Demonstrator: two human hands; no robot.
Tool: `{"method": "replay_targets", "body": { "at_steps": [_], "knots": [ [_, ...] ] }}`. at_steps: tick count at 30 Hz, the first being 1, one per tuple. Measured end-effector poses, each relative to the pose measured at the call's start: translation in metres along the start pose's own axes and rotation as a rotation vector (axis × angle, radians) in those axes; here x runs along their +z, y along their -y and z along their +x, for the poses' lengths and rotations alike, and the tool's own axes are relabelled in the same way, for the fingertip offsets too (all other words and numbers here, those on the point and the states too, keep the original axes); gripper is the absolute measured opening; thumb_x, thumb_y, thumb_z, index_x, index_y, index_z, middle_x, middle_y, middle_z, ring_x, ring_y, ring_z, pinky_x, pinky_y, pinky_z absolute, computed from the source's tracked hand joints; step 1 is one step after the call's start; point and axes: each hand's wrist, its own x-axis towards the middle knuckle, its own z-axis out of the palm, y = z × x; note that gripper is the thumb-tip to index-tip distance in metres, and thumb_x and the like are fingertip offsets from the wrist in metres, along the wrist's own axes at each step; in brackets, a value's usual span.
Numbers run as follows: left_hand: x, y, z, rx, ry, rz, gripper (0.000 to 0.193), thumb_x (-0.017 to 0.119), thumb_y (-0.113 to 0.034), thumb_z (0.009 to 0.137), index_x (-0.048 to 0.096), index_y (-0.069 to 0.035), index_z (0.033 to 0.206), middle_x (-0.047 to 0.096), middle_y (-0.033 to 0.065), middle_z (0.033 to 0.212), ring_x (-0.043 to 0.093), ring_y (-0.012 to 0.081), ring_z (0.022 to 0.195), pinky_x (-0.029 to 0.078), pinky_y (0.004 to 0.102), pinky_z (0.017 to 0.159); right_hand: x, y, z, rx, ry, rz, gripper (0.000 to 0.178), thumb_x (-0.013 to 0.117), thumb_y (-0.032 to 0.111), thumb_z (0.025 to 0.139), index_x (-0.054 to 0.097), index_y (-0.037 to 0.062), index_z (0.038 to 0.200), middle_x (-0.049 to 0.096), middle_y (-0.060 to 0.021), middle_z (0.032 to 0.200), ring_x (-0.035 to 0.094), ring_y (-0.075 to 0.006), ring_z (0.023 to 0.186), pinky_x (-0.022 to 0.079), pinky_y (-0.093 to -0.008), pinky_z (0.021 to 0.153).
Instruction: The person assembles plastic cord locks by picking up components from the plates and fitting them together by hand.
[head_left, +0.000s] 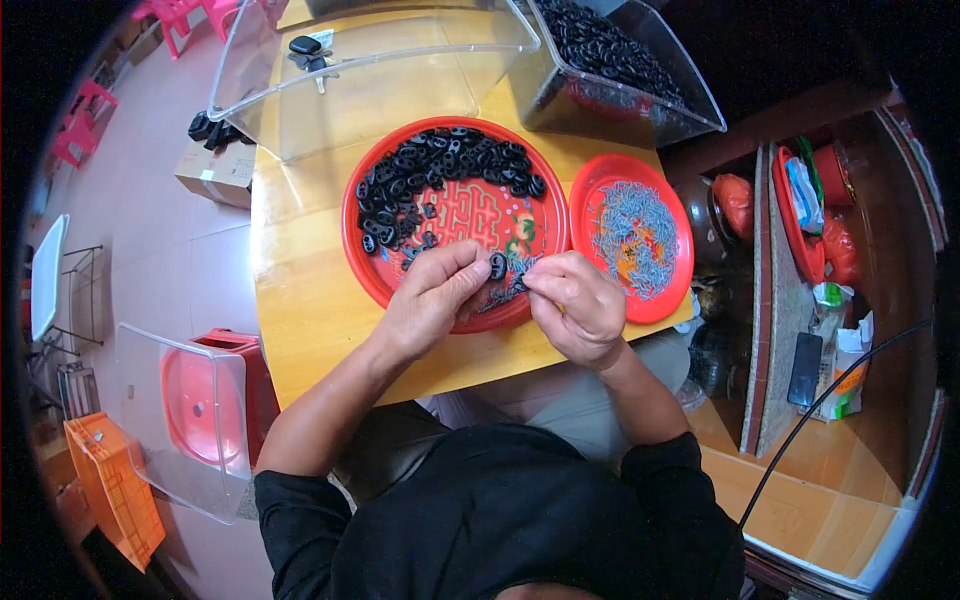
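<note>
My left hand (432,295) pinches a black oval plastic piece with holes (498,266) between thumb and forefinger, above the near side of a round red tray (352,235). Close beside it, my right hand (578,308) has its fingertips closed on a small black piece (521,283), mostly hidden by the fingers. A heap of similar black plastic pieces (440,155) fills the tray's far and left parts. Some smaller black and grey bits lie on its patterned bottom near my hands. Right of it, a red oval plate (682,255) bears many thin grey pieces (632,225), perhaps springs.
Behind the tray, a clear bin (370,75) stands near some keys (318,66). A second clear bin (690,110) holds more black pieces. Shelving (765,300) stands right of the wooden table (300,300); a cardboard box (218,172) and red stool (205,400) are left.
</note>
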Motion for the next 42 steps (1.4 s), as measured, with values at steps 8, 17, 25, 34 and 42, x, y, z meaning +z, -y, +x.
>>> {"method": "replay_targets", "body": {
  "at_steps": [8, 17, 25, 34, 42],
  "knots": [
    [-0.002, 0.000, 0.001, 0.082, -0.026, 0.169, 0.015, 0.051, -0.012, 0.086, 0.043, -0.005, 0.075, 0.038, -0.0037, 0.066, 0.035, 0.0055, 0.060, 0.031, 0.0224, 0.051, 0.007, -0.010, -0.002, 0.022, -0.028, 0.025, 0.026, 0.061, -0.011, 0.065, 0.058, 0.0025, 0.087, 0.058, -0.0123, 0.080, 0.060, -0.0246, 0.068, 0.049, -0.0310, 0.057],
    [-0.005, -0.008, 0.001, -0.028, 0.009, 0.031, 0.010, 0.048, -0.012, 0.084, 0.048, -0.006, 0.076, 0.041, -0.0039, 0.063, 0.037, 0.0045, 0.056, 0.029, 0.0205, 0.048, 0.011, -0.019, -0.001, 0.053, 0.012, -0.011, 0.023, 0.062, -0.013, 0.066, 0.059, -0.0008, 0.084, 0.060, -0.0134, 0.080, 0.061, -0.0234, 0.071, 0.050, -0.0290, 0.062],
    [-0.010, -0.010, 0.002, -0.154, 0.074, -0.268, 0.012, 0.046, -0.017, 0.079, 0.049, -0.005, 0.078, 0.047, 0.0017, 0.065, 0.042, 0.0096, 0.053, 0.032, 0.0216, 0.044, 0.012, -0.024, 0.001, 0.051, 0.024, -0.004, 0.022, 0.062, -0.013, 0.066, 0.059, -0.0009, 0.085, 0.059, -0.0140, 0.079, 0.061, -0.0245, 0.070, 0.049, -0.0295, 0.061],
    [-0.013, -0.011, 0.004, -0.177, 0.291, -0.603, 0.016, 0.043, -0.018, 0.079, 0.048, -0.003, 0.078, 0.044, 0.0037, 0.066, 0.039, 0.0118, 0.055, 0.030, 0.0225, 0.045, 0.014, -0.022, 0.004, 0.056, 0.018, 0.017, 0.023, 0.062, -0.012, 0.066, 0.059, -0.0007, 0.085, 0.059, -0.0139, 0.079, 0.061, -0.0251, 0.070, 0.049, -0.0308, 0.061],
    [-0.017, -0.018, 0.001, -0.201, 0.181, -0.364, 0.015, 0.046, -0.015, 0.076, 0.048, -0.001, 0.075, 0.046, 0.0051, 0.064, 0.045, 0.0158, 0.055, 0.035, 0.0256, 0.047, 0.014, -0.023, 0.006, 0.044, 0.065, -0.020, 0.022, 0.062, -0.011, 0.066, 0.059, -0.0010, 0.086, 0.059, -0.0138, 0.080, 0.061, -0.0254, 0.072, 0.050, -0.0312, 0.063]
  ]
}}
